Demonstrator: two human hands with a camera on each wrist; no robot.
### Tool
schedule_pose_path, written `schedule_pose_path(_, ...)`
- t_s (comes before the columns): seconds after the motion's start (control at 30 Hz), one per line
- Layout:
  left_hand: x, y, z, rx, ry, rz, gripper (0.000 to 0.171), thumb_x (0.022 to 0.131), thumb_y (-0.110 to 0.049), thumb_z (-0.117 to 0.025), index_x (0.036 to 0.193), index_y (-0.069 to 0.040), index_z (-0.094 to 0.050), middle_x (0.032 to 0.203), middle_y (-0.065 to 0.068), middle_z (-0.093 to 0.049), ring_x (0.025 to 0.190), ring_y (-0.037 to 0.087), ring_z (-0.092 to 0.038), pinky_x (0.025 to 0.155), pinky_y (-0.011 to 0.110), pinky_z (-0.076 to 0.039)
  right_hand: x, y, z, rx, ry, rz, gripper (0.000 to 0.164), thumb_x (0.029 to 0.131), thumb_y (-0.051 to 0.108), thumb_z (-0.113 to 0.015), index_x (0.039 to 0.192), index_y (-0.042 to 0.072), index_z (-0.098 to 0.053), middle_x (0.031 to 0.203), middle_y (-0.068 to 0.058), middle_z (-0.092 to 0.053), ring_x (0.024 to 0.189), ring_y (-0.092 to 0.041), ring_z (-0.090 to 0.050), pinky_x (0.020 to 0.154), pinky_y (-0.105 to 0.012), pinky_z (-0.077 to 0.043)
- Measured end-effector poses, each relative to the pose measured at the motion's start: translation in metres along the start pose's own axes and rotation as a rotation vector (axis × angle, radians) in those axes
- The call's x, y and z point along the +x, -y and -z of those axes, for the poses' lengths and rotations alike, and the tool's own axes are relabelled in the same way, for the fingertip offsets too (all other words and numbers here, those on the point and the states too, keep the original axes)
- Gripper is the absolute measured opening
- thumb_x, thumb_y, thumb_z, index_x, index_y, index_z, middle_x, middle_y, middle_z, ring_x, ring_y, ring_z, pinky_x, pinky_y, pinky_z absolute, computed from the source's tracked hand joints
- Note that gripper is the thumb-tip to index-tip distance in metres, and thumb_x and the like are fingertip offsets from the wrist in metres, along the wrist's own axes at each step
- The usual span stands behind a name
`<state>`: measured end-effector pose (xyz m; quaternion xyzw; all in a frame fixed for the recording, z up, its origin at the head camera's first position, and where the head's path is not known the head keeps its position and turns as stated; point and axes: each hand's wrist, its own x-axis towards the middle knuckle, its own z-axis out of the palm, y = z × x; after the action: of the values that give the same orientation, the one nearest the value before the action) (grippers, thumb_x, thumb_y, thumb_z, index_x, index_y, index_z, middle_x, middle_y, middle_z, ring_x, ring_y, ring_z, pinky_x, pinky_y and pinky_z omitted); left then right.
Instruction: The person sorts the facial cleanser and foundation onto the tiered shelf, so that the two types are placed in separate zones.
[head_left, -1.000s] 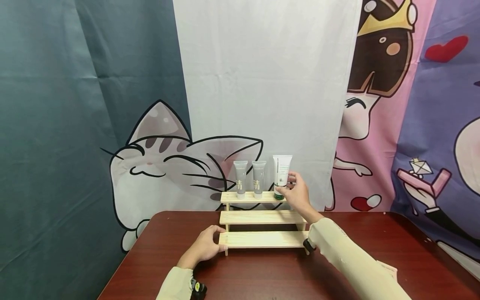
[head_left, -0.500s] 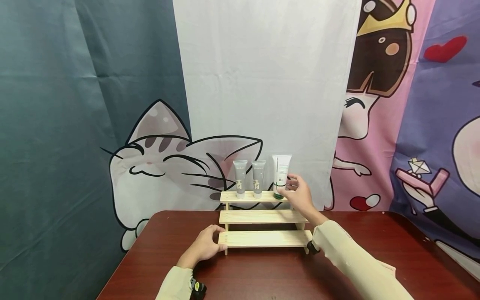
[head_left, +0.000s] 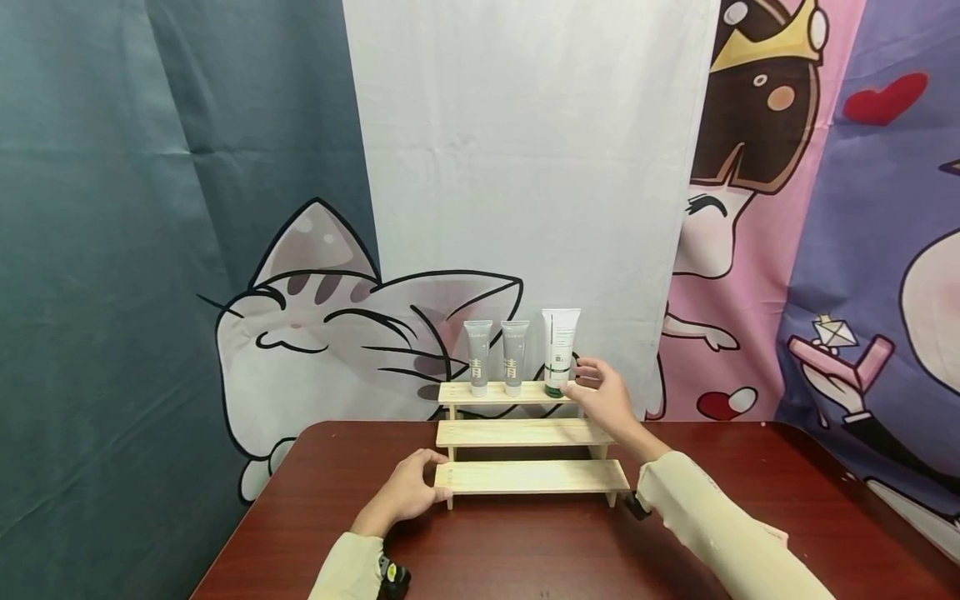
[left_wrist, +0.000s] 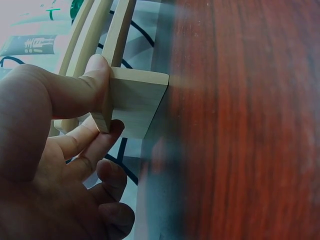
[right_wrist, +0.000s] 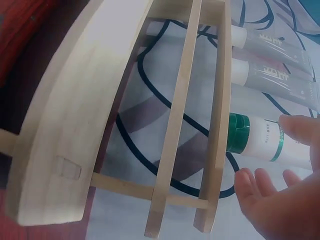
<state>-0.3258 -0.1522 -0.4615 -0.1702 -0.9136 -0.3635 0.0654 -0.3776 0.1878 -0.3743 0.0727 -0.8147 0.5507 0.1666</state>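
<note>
A three-step wooden rack [head_left: 525,477] stands at the back of a dark red table [head_left: 525,550]. On its top step stand two grey tubes [head_left: 477,354] [head_left: 514,354] and, on the right, a white tube with a green cap [head_left: 560,346], all cap down. My right hand [head_left: 600,398] hovers just right of the white tube [right_wrist: 260,142] with relaxed fingers, holding nothing; its thumb tip [right_wrist: 295,127] is at the tube's side. My left hand [head_left: 408,493] grips the left end of the bottom step [left_wrist: 135,97], thumb on top and fingers underneath.
Cartoon-printed curtains hang close behind the table, a cat [head_left: 322,325] on the left and pink and purple figures [head_left: 825,250] on the right. The rack sits near the table's back edge. Bare tabletop [left_wrist: 250,125] lies in front of the rack.
My right hand has let go of the white tube and sunk a little down and to the right. The tube stays upright. The left hand has kept its hold.
</note>
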Motion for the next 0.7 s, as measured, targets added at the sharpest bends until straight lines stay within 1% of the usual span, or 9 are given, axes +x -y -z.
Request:
schedule_pose_path(0.27,-0.001,-0.002,0.001,-0.011,0.000,-0.005,0.042,0.075,-0.015,-0.084,0.112,-0.006,-0.065,0.116,0.012,-0.062,0.117,0.039,-0.055,0.101,0.057,-0.040,-0.012,-0.002,0.011,-0.025,0.031,0.031,0.058,0.087,0.012,-0.076,0.137,0.000,-0.050,0.131,-0.026,-0.058,0.119,-0.042,-0.058,0.094,-0.050,-0.050)
schedule_pose_path(0.43,-0.001,-0.002,0.001,-0.007,0.001,0.001,0.042,0.075,-0.014,-0.084,0.112,-0.006,-0.065,0.117,0.013,-0.062,0.117,0.038,-0.055,0.100,0.057,-0.040,-0.020,-0.004,0.018,-0.038,0.052,0.052,0.057,0.086,0.014,-0.078,0.135,-0.001,-0.052,0.129,-0.027,-0.059,0.116,-0.042,-0.060,0.091,-0.047,-0.053)
schedule_pose_path(0.57,0.000,-0.002,0.001,-0.008,0.003,0.015,0.042,0.075,-0.013,-0.085,0.112,-0.006,-0.065,0.119,0.013,-0.061,0.118,0.038,-0.055,0.100,0.058,-0.040,-0.026,-0.005,0.024,-0.039,0.074,0.049,0.060,0.086,0.016,-0.078,0.136,-0.003,-0.050,0.129,-0.028,-0.059,0.114,-0.041,-0.062,0.089,-0.044,-0.053)
schedule_pose_path(0.7,0.000,-0.002,0.000,-0.004,0.003,0.023,0.042,0.075,-0.014,-0.085,0.112,-0.007,-0.066,0.120,0.013,-0.061,0.118,0.037,-0.055,0.101,0.058,-0.040,-0.031,-0.008,0.030,-0.065,0.076,0.040,0.060,0.086,0.017,-0.078,0.136,-0.003,-0.051,0.128,-0.028,-0.059,0.114,-0.039,-0.063,0.087,-0.039,-0.054)
